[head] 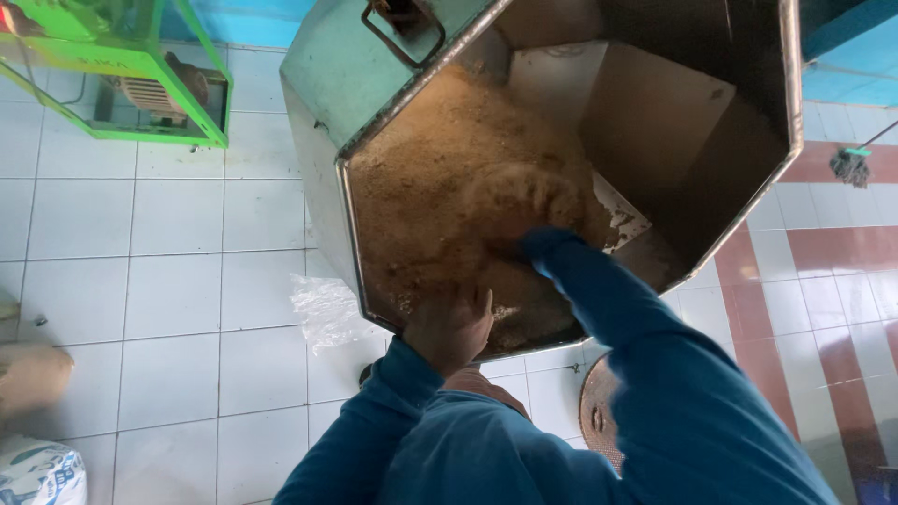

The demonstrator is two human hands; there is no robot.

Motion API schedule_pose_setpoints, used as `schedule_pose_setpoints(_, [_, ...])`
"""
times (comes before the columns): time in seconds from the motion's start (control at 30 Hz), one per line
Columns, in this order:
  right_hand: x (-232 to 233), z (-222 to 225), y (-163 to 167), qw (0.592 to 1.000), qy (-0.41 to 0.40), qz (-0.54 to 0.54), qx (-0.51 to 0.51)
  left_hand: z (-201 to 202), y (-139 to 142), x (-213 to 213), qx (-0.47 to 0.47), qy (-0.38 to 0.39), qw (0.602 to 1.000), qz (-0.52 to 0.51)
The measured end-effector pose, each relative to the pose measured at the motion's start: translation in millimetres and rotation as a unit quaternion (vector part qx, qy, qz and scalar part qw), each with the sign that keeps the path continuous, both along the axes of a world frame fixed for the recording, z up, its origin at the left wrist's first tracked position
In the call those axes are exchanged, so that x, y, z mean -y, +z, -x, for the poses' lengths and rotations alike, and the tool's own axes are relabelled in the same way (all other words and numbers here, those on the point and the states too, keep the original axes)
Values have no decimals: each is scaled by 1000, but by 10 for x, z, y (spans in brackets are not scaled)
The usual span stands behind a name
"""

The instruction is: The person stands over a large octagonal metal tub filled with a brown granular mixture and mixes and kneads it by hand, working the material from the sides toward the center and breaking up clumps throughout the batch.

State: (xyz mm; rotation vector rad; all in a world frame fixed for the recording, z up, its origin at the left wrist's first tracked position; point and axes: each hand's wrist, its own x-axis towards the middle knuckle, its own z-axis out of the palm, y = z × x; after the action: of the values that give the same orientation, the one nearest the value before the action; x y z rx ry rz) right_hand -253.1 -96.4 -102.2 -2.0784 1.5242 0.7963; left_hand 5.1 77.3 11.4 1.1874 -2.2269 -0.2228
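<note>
Looking down into a large octagonal metal drum (374, 84), green-painted outside and bare steel within, tilted so its open mouth faces the camera. Brown crumbly powder (440, 178) fills the left and lower part of the drum, heaped against the wall; the right inner walls show bare metal with a few smears. Right hand (524, 201) is plunged into the powder near the middle of the heap, so coated in it that the fingers blur into the mass; cannot tell whether they are spread or closed. Blue sleeve (599, 299) runs from it back over the drum's lower rim. Left hand (449, 323) rests on the lower rim, fingers curled over the edge and gripping it, dusted with powder. Floor of white tiles (168, 281) below, with red tiles at the right. Crumpled clear plastic bag (327, 309) lies on the floor just beside the drum's left wall. Green metal frame (131, 65) with a motor inside stands at upper left, well apart. Round rusty cover (599, 411) sits on the floor near the right arm.
</note>
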Motion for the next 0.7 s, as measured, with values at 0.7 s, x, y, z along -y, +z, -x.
schedule_pose_setpoints(0.7, [-1034, -193, 761, 772, -596, -126, 178, 3, -30, -5, 94, -40, 994, 40])
